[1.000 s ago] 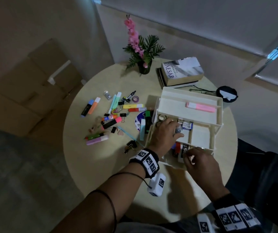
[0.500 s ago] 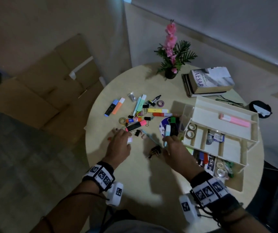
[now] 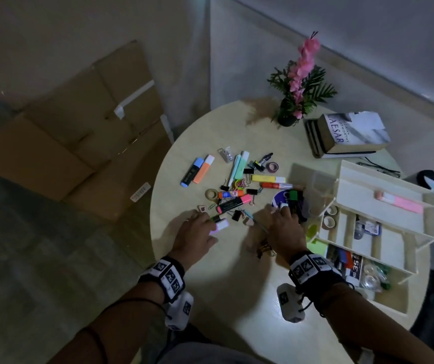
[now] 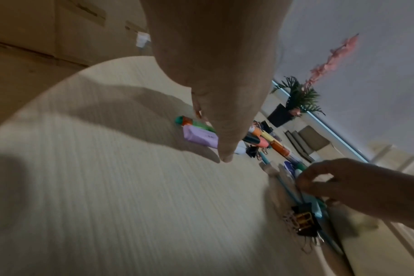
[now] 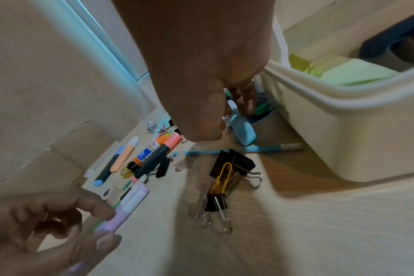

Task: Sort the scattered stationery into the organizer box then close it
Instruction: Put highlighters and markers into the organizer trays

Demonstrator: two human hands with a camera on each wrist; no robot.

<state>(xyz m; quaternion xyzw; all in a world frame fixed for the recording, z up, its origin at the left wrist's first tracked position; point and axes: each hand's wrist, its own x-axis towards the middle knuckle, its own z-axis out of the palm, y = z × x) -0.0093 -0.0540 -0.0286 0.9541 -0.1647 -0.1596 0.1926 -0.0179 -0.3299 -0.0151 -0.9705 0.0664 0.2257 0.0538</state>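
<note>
The cream organizer box [image 3: 384,179] stands open at the table's right, tiers fanned out, with a pink highlighter in the top tray. Scattered highlighters, clips and tape rolls [image 3: 237,187] lie left of it. My left hand [image 3: 206,224] pinches a purple highlighter [image 5: 130,205] between finger and thumb, low over the table. My right hand [image 3: 280,212] curls its thumb and fingers round a light blue highlighter [image 5: 245,130] lying close to the box's wall [image 5: 343,97]. Green and dark markers lie just beyond its fingers.
A heap of binder clips [image 5: 227,173] and a blue pencil [image 5: 248,149] lie under my right wrist. A potted flower [image 3: 288,116] and stacked books [image 3: 352,135] stand at the back. Cardboard boxes [image 3: 79,143] lean on the floor to the left.
Both hands left the organizer box and came left to the scattered pile. The left hand took the purple highlighter, and the right hand closed on the light blue one.
</note>
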